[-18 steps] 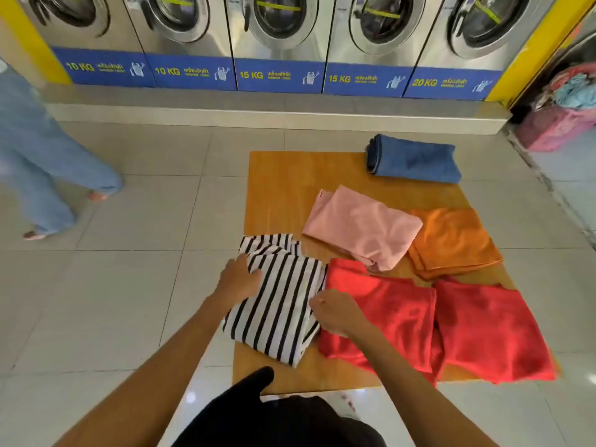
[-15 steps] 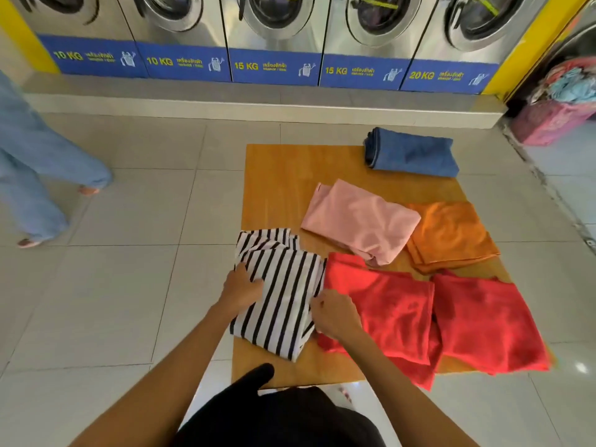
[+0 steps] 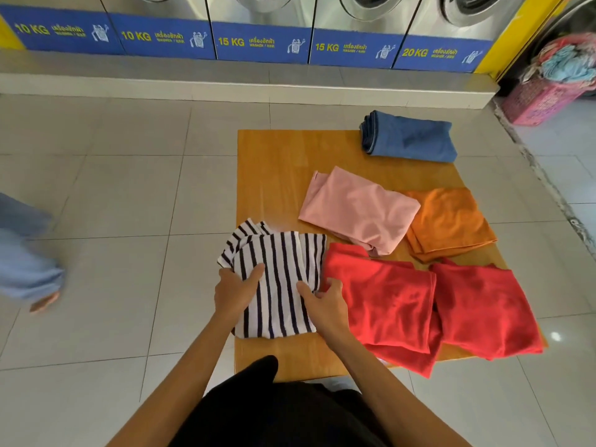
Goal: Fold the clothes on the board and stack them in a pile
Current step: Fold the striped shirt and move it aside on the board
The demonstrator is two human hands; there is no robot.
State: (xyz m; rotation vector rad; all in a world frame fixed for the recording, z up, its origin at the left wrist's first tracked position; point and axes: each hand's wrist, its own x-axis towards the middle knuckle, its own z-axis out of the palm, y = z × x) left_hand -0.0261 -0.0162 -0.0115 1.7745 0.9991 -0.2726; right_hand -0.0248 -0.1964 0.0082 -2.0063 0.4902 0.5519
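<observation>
I have both hands on the striped shirt (image 3: 277,282) at the board's (image 3: 274,175) near left corner. My left hand (image 3: 237,290) pinches its left edge, thumb on top; my right hand (image 3: 324,301) grips the right edge, fingers curled under. The shirt is partly folded. The jeans (image 3: 409,137) at the far right corner look folded. The pink top (image 3: 358,209), orange cloth (image 3: 448,222) and two red cloths (image 3: 383,301) (image 3: 483,308) lie separately. No pile exists yet; I judge stacking remains.

Both arms reach forward — left hand (image 3: 235,290) and right hand (image 3: 325,303) curled, thumbs angled inward.
</observation>
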